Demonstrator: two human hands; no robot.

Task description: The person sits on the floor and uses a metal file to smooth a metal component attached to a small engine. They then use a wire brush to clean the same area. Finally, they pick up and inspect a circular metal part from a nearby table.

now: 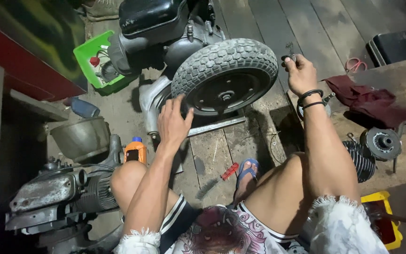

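A small scooter wheel with a knobbly grey tyre [226, 63] and black rim stands on the wooden floor, joined to an engine block [165, 33] behind it. My left hand [172, 122] rests with fingers spread on the tyre's lower left edge. My right hand [298, 70] is raised just right of the tyre, closed around a small metal tool [289, 48] that sticks up from the fist. I sit low with both knees up and one foot in a blue sandal [247, 171].
A red-handled screwdriver [229, 171] lies by my foot. An orange bottle [135, 150], a metal bowl [81, 138] and another engine [62, 193] sit at left. A green tray [95, 59] is behind. A dark red rag [367, 99], finned cylinder [360, 160] and yellow tray [386, 202] lie at right.
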